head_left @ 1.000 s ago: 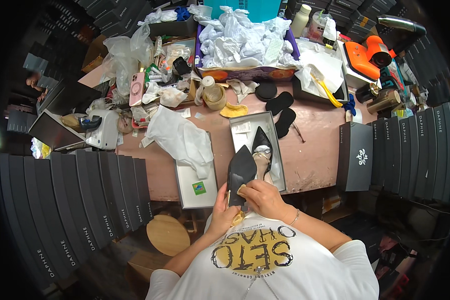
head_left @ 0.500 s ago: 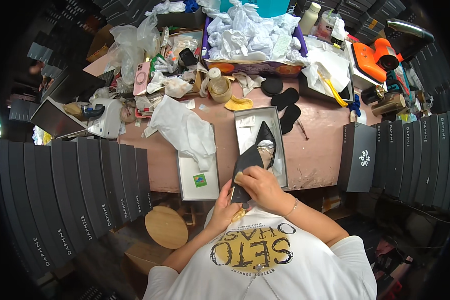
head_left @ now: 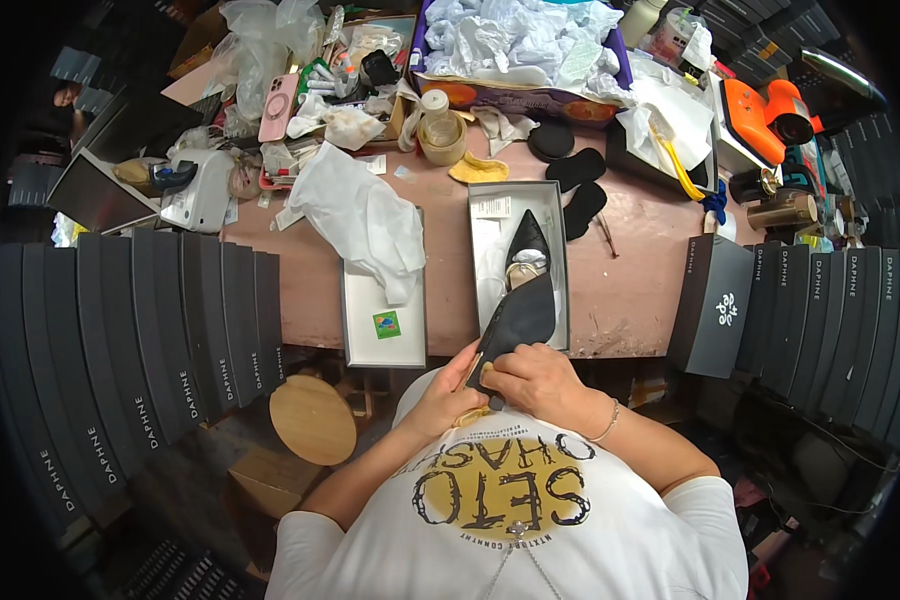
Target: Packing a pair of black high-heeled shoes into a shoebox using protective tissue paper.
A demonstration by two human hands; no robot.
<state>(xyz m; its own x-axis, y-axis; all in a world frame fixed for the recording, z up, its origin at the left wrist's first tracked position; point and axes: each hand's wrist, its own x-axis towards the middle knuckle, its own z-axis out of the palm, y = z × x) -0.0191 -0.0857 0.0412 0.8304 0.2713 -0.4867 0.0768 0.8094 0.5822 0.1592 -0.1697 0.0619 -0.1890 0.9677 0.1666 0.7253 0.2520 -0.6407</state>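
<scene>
My left hand (head_left: 454,392) is closed round the heel end of a black pointed shoe (head_left: 522,318), its toe directed away from me and to the right. My right hand (head_left: 544,384) is on the shoe's right side, fingers bent, pinching a small yellowish piece (head_left: 485,369) against it. Just beyond, an open shoe box (head_left: 473,255) on the table holds a second black pointed shoe (head_left: 527,236) with white paper in it. The held shoe overlaps the box's near end. A yellow cloth (head_left: 470,415) shows under my left hand, against my shirt.
Left of the box lies its lid (head_left: 370,350), with a green square packet (head_left: 386,324) and white wrapping paper (head_left: 355,215) on it. Black insoles (head_left: 582,208) lie to the right. Dark shoe boxes (head_left: 160,330) stand in rows on both sides. A purple-edged carton (head_left: 520,98) holds crumpled paper.
The shoe has turned so more of its flat black surface shows, with its toe further right. My right hand has come lower, closer to my chest. The whole view has shifted slightly.
</scene>
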